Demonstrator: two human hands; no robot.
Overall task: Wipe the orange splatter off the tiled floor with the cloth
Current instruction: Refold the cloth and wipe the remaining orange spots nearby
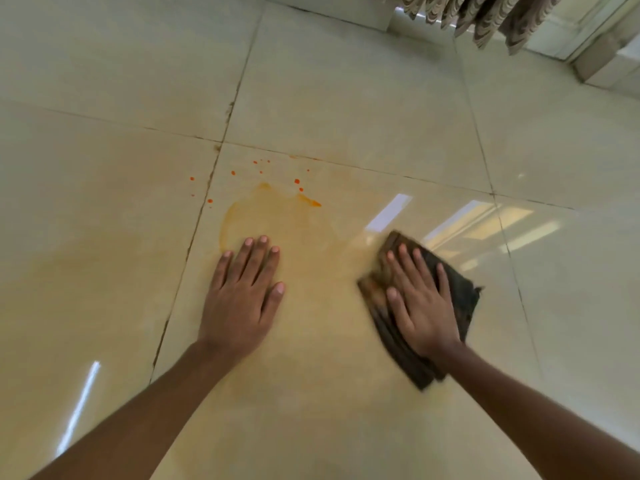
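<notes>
Orange splatter (277, 202) marks the cream tiled floor (346, 109): small bright drops near a grout cross and a pale smeared ring below them. My left hand (242, 299) lies flat on the tile with fingers together, its fingertips on the lower edge of the smear, holding nothing. My right hand (420, 303) presses flat on a dark folded cloth (453, 289), which lies on the floor to the right of the smear. The cloth looks blurred from motion.
Dark grout lines (194, 237) run left of my left hand and across above the drops. A patterned curtain (485, 15) hangs at the top right above a pale wall base (609, 67). Window reflections (460, 220) shine on the tile beyond the cloth.
</notes>
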